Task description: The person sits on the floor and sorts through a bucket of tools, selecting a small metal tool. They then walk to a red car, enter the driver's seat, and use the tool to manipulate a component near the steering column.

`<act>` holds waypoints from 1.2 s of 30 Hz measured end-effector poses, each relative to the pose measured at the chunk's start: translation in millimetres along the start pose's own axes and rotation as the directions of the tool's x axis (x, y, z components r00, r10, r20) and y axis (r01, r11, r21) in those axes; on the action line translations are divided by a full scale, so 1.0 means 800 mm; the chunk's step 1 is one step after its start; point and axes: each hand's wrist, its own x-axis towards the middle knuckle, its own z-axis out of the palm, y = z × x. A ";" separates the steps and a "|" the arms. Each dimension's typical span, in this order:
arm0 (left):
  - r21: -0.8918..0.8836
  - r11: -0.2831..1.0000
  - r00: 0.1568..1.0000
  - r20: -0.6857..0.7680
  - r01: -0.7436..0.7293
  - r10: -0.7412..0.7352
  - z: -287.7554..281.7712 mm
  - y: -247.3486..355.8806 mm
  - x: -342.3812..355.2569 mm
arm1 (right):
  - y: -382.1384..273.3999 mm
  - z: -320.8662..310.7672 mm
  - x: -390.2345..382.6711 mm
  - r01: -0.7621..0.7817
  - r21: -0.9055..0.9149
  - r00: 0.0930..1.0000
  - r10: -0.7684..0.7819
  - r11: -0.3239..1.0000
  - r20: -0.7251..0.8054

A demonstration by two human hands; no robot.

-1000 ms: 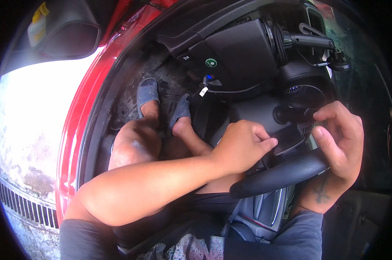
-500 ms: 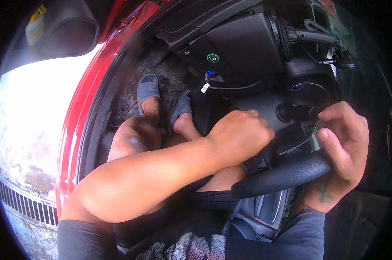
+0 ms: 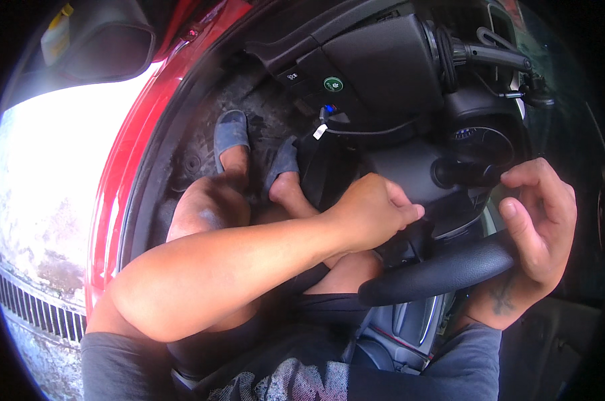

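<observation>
My left hand (image 3: 376, 208) reaches across in front of the car's dashboard, fingers curled in and thumb pressed against them. Whether anything is pinched there is hidden. Just beyond it are a smooth dark grey panel (image 3: 399, 167) and a short black cylindrical part (image 3: 453, 174). My right hand (image 3: 543, 217) is raised, its thumb and curved fingers apart with nothing visible between them. Its index fingertip is close to the end of the cylindrical part; I cannot tell if they touch. A thick black padded bar (image 3: 443, 271) runs in front of my right wrist.
A thin cable with a white tag (image 3: 320, 131) and blue connector hangs under the dash. An instrument cluster (image 3: 483, 144) and a black jointed mount arm (image 3: 493, 55) sit beyond. At left are the red door sill (image 3: 112, 220) and mirror (image 3: 108, 53). My slippered feet (image 3: 232, 137) rest on the floor.
My left hand has turned so its thumb and fingertips now show, and has drawn in slightly. The right hand keeps nearly the same pose; the whole view has shifted a little.
</observation>
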 end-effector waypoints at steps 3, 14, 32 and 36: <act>-0.061 0.976 0.976 0.061 0.211 -0.207 0.006 0.012 -0.007 | 0.002 0.002 -0.001 0.003 -0.006 1.000 -0.003 1.000 -0.002; 0.760 0.114 0.551 0.350 -0.639 0.757 0.004 0.010 -0.008 | 0.004 -0.003 0.001 0.022 -0.002 0.998 -0.022 1.000 0.050; 0.057 0.992 0.989 0.095 0.112 -0.117 0.014 0.026 -0.016 | 0.001 -0.003 -0.003 -0.022 0.021 0.999 0.022 1.000 0.025; 0.129 0.990 0.998 0.048 -0.049 0.043 0.021 0.022 -0.001 | 0.001 0.002 -0.001 -0.008 0.000 1.000 0.008 1.000 -0.006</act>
